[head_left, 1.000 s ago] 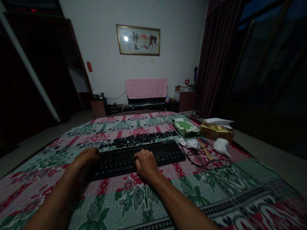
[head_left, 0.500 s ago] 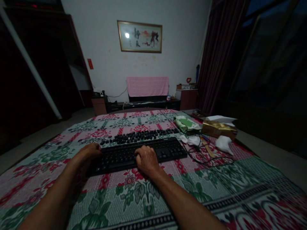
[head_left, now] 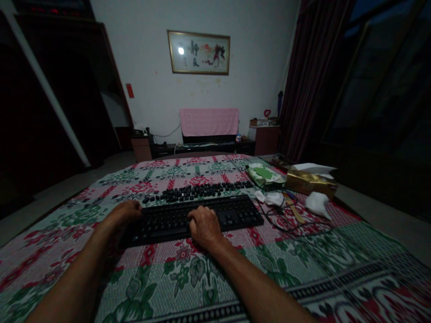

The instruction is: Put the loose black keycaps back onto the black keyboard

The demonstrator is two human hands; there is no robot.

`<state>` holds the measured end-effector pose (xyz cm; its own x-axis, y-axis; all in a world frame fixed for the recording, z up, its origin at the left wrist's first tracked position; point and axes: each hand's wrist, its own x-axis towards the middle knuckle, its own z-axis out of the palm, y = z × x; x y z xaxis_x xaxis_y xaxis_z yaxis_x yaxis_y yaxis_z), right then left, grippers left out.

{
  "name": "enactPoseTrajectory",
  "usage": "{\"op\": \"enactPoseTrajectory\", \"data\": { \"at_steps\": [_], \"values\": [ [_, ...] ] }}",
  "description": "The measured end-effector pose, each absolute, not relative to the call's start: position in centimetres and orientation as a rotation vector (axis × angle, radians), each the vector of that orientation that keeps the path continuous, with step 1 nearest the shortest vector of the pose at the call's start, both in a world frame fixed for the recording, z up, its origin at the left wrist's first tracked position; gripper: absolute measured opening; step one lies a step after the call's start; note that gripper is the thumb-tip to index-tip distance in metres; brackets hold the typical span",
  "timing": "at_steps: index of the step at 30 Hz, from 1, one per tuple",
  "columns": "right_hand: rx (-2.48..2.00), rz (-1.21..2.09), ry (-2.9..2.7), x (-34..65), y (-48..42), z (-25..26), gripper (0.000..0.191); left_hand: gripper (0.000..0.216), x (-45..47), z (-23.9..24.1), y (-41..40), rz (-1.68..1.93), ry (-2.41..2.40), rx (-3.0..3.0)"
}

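A black keyboard [head_left: 161,226] with most of its keycaps off lies on the patterned cloth in front of me. My left hand [head_left: 126,211] grips its left end, thumb and fingers closed at the edge. Over the middle of the keyboard rests my right hand [head_left: 204,224], its fingers curled down and pressed together; whatever they may hold is hidden. Just behind the keyboard, loose black keycaps [head_left: 202,190] are spread in a long band. Some keys [head_left: 230,220] still sit on the keyboard's right part.
To the right lie crumpled white tissues [head_left: 274,198], a flat wooden stick [head_left: 295,211] and a dark cable [head_left: 286,230]. Behind them are a green wipes pack [head_left: 264,172] and a gold tissue box [head_left: 310,181]. The floral cloth [head_left: 161,278] covers the table.
The view has shifted slightly, so everything sits a little further right. My right hand has moved a touch left over the keyboard; my left hand keeps its grip.
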<state>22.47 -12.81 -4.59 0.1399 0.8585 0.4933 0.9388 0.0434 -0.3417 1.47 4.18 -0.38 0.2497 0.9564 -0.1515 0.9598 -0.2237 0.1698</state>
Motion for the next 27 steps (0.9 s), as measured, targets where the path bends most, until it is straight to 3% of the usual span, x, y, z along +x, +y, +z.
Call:
{"op": "enactPoseTrajectory", "data": {
  "at_steps": [27],
  "values": [
    [-1.784,-0.235,-1.733,22.5,-12.6,-5.2,0.018,0.031,1.6,-0.9,5.9,-0.132,1.831,2.358]
  ]
}}
